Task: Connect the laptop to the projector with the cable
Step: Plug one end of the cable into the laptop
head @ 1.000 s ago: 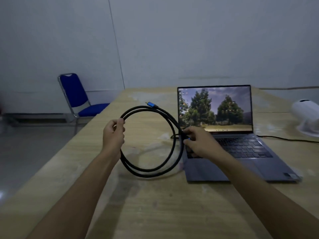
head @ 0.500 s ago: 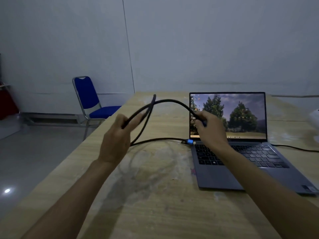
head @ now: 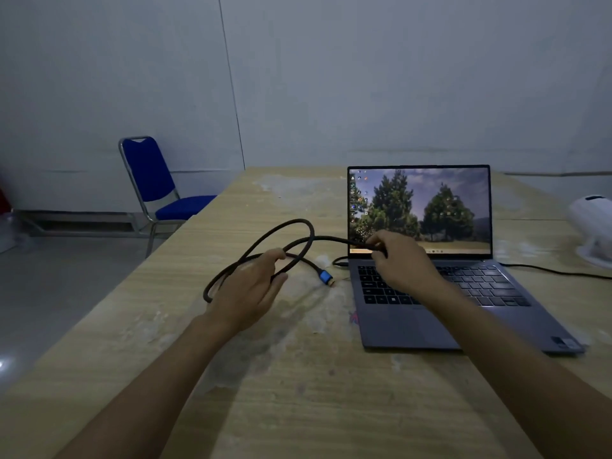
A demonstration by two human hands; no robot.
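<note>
Overhead, head view: my left hand (head: 251,289) hangs above the wooden table (head: 298,392), roughly midway between its left edge and the laptop (head: 447,293). Its fingers (head: 276,255) are loosely curled, not clenched, with a strand of the black cable (head: 298,226) passing under them; how firm that hold is I cannot tell. The cable forms a raised loop beyond the hand and a lower bend toward the left edge of the table. One end, a blue-collared plug (head: 326,279), lies on the table just beside the laptop's left side, not inserted.

My right hand (head: 402,260) is over the laptop's hinge and upper keyboard rows, thumb and forefinger pinched closed on the cable where it arrives from the loop. The end of the cable in this hand is hidden by my fingers.

The laptop stands open toward the right half of the table, its screen lit with a picture of trees. A separate thin black lead (head: 339,261) meets the laptop's left side near the hinge, and another thin lead (head: 556,270) runs across the table toward its right edge. The white projector (head: 592,223) sits at the right edge, partly cut off by the frame, well apart from both hands. A blue chair (head: 159,187) stands on the floor beyond the table's left edge.
</note>
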